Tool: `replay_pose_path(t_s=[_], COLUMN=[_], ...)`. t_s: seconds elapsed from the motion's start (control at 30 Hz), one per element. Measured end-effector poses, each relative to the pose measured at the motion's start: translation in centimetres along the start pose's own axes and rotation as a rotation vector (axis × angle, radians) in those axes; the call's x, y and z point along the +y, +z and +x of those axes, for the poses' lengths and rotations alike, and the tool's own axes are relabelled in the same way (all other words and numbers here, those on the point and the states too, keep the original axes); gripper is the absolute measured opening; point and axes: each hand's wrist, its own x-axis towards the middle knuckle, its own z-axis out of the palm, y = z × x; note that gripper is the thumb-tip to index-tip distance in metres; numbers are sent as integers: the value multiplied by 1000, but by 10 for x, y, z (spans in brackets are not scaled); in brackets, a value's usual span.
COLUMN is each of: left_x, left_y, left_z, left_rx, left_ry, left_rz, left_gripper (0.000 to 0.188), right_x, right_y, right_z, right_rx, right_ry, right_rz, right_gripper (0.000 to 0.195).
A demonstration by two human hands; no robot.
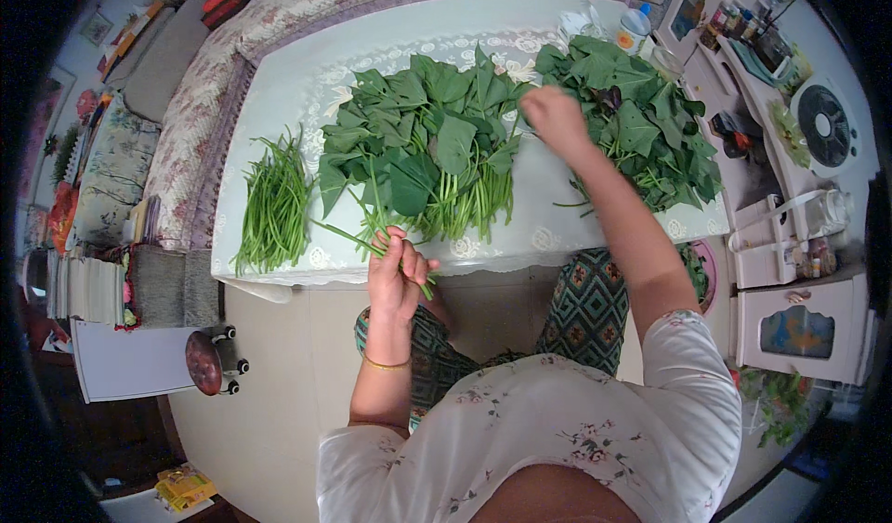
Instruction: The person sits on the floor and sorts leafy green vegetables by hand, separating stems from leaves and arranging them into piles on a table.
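Note:
My left hand (401, 269) is closed around several green leaf stems (376, 234) at the table's near edge. Over the table, between two heaps of leafy greens, is my right hand (550, 115), blurred, its fingers curled; whether it holds anything is unclear. The middle heap of leafy greens (453, 140) has its stems pointing towards me. A larger, looser heap of leafy greens (637, 122) lies to the right, beside my right forearm. At the left, a bundle of bare green stems (277, 206) lies by itself on the lace-patterned tablecloth (446, 257).
A bottle with a blue cap (633, 30), a clear plastic bag (582, 23) and a jar (665, 63) stand at the back right. A floral-covered sofa (188, 126) borders the table. On the floor at the right is a pink basin (709, 279) with greens; a wheeled stool (203, 363) is at the left.

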Motion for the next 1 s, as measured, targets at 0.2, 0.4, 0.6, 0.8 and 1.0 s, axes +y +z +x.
replay_pose_path(t_s=[0.2, 0.4, 0.6, 0.8, 1.0], left_x=[-4, 7, 11, 8, -6], left_y=[8, -4, -6, 39, 36], left_z=[-1, -3, 19, 51, 38], left_rx=[16, 55, 84, -22, -94], left_ry=[-43, 13, 84, 48, -89], left_rz=[-93, 43, 143, 362, 268], left_gripper=[7, 13, 23, 31, 22], right_x=[-32, -4, -49, -101, -116], right_y=[72, 64, -26, -13, 9], right_z=[41, 60, 70, 3, -34], right_rx=[-461, 177, 241, -402, -425], right_ry=[456, 393, 186, 408, 525], right_rz=[-357, 85, 900, 1428, 1378], right_gripper=[25, 21, 14, 15, 13])
